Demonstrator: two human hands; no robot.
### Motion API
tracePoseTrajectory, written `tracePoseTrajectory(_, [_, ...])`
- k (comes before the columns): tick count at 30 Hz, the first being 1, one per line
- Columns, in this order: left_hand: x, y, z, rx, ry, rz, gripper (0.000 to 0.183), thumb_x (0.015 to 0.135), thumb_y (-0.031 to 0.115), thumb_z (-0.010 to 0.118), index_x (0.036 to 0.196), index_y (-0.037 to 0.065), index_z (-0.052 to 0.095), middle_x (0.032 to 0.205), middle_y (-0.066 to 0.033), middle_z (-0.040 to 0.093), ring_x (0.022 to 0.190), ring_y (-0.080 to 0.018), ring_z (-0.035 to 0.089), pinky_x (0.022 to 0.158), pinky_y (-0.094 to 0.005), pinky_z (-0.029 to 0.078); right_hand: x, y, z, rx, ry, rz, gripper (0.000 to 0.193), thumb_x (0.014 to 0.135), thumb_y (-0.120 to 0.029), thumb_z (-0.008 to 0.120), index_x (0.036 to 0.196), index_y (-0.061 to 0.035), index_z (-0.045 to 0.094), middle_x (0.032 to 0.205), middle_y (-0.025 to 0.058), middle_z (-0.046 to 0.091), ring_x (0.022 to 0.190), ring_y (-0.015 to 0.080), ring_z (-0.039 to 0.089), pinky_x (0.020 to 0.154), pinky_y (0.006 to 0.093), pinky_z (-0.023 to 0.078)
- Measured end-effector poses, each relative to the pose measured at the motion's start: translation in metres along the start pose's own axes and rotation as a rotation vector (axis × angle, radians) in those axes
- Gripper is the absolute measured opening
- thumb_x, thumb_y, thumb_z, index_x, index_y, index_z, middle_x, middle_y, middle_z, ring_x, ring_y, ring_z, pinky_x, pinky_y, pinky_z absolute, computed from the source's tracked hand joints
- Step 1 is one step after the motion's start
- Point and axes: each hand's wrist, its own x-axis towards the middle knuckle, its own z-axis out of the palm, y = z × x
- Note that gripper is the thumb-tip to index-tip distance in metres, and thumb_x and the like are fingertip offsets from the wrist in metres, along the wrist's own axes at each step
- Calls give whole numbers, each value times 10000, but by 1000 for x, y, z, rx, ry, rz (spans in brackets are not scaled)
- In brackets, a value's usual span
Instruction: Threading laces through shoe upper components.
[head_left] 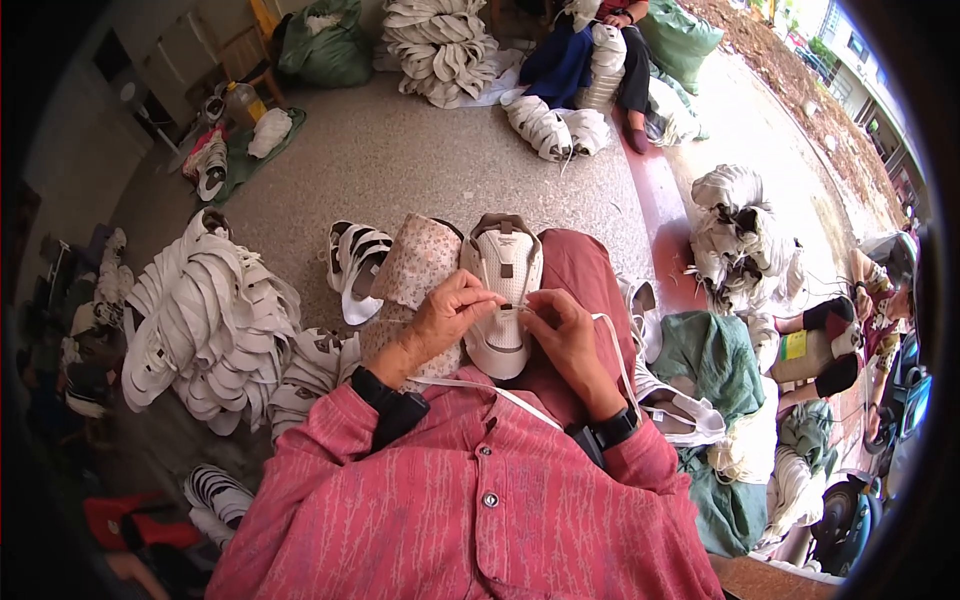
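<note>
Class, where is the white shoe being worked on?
In the head view, the white shoe is near the middle, between the left hand and right hand, with floral fabric left of it and maroon fabric right.

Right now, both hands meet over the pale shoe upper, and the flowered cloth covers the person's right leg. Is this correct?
Not quite: in the head view, the flowered cloth covers the left leg, not the right, which is under plain dark red fabric. The rest is correct: the left hand and right hand meet over the pale shoe upper.
</note>
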Motion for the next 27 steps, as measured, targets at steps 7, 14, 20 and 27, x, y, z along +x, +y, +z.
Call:
tracePoseTrajectory(7, [1, -3, 0, -79, 46, -79, 128, 913, 86, 602, 996, 41, 688, 854, 0, 533, 779, -87, 511, 684, -225, 435, 7, -4, 7, -192, -33, -117, 60, 849, -63, 619, 908, -55, 624, 844, 87, 584, 749, 260, 621, 647, 330, 490])
tracePoseTrajectory(14, [0, -4, 2, -49, 66, -16, 88, 885, 61, 626, 951, 26, 674, 855, -3, 548, 755, -90, 534, 650, -227, 448, 10, -6, 7, -154, -57, -129, 72, 848, -101, 619, 914, -72, 622, 875, 94, 579, 790, 291, 621, 665, 354, 491])
tracePoseTrajectory(20, [3, -2, 6, 115, 51, -7, 42, 845, 51, 643, 873, 20, 636, 836, -50, 540, 766, -144, 554, 669, -263, 444, 13, -14, 5, -287, -140, -179, 104, 845, -97, 617, 948, -87, 626, 900, 89, 585, 805, 303, 623, 675, 366, 495])
tracePoseTrajectory(27, [-10, 4, -45, 351, 201, 11, 61, 876, 81, 581, 911, 31, 578, 856, -86, 529, 801, -205, 535, 706, -312, 457, 7, -20, -31, -185, -177, -24, 150, 839, -115, 626, 976, -57, 637, 865, 113, 623, 773, 275, 625, 653, 361, 492])
